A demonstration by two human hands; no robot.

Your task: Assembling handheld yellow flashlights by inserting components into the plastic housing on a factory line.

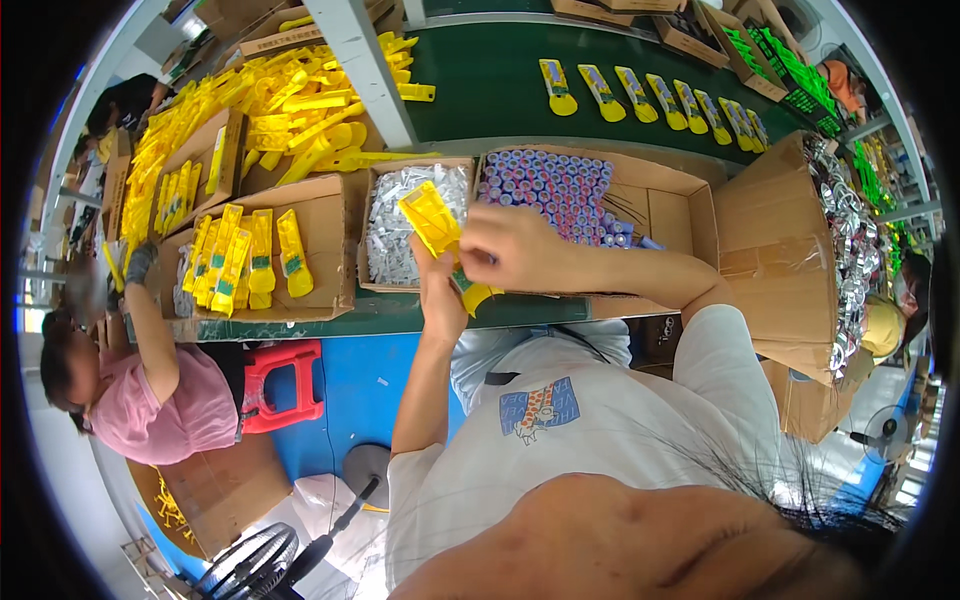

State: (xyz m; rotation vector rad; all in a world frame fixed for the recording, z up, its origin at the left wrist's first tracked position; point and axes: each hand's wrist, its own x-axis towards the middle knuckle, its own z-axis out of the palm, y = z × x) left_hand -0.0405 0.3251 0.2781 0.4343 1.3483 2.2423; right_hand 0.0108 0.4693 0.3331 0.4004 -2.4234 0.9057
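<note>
My left hand [442,292] is wrapped round a long yellow plastic casing [428,216], holding it tilted above a box of small grey-white parts [385,235]. A bit of green shows on the casing below the fingers. Against the casing's lower half, my right hand [512,246] is closed, fingers bent inward; whatever they grip is hidden. Just behind that hand lies a carton of cylindrical battery cells [545,190] in purple-blue wraps. To the left, a cardboard box [335,270] holds several yellow casings with green pieces [235,262].
A large heap of yellow casings [300,95] covers the back left, beside a white post [365,70]. Casings with purple cells [640,95] stand in a row on the green belt [480,70]. At right is a carton of shiny metal parts [840,250]. A co-worker in pink [170,405] sits left.
</note>
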